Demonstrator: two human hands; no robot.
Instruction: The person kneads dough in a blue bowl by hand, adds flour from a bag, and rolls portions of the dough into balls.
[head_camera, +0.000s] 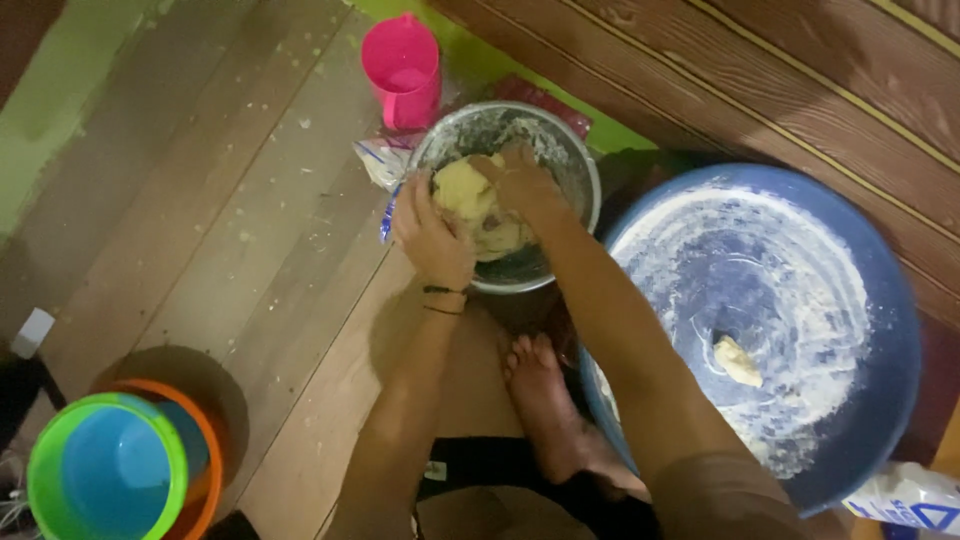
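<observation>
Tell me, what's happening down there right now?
Left hand and right hand both on dough in metal bowl. Pink jug behind, clear of hands.

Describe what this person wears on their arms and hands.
Both forearms are bare, and no gloves are worn. The left hand has two thin dark bands around its wrist. The right hand shows no band or ring that I can make out. A brownish sleeve covers the right upper arm.
</observation>
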